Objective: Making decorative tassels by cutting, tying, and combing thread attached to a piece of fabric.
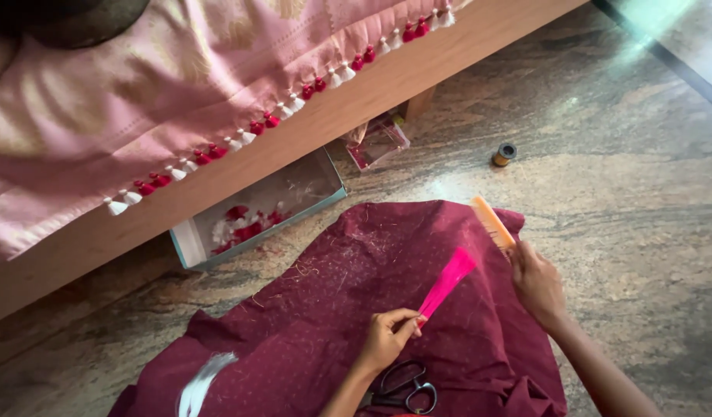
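Left hand (pixel 387 333) pinches pink threads (pixel 448 281); right hand (pixel 535 279) grips orange comb (pixel 492 222) beside their tips. Loose pinch risks threads pulling out; scissors (pixel 406 388) lie close below.

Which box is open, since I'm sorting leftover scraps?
The shallow box under the bench, holding red and white scraps; the small clear box beside it looks shut.

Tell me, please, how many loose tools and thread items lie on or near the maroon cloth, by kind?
Comb, in the right hand: 1
Pink thread bundle, in the left hand: 1
Scissors: 1
Thread spool: 1
Total: 4
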